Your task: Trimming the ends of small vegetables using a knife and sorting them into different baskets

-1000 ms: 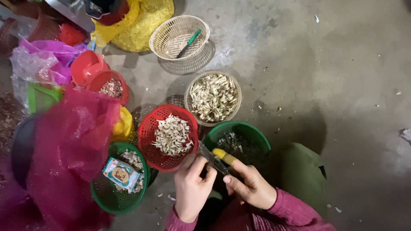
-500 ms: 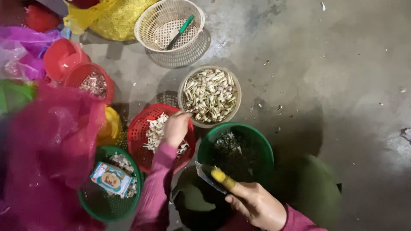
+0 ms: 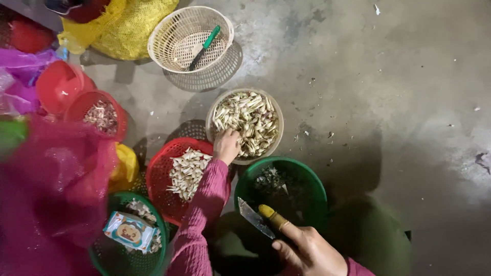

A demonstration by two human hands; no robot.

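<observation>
Our left hand reaches into the beige basket, fingers curled on the pale bulbs; we cannot tell if it grips one. Our right hand squeezes the small knife. Its sharp tip sits near our sleeve and might poke it.

From where I look down, baskets crowd my hands: a beige basket of cloves at twelve o'clock, a red basket at ten, a green basket just beside my knife hand. Pink bags block nine o'clock. Bare concrete floor lies open from one to three o'clock.
</observation>
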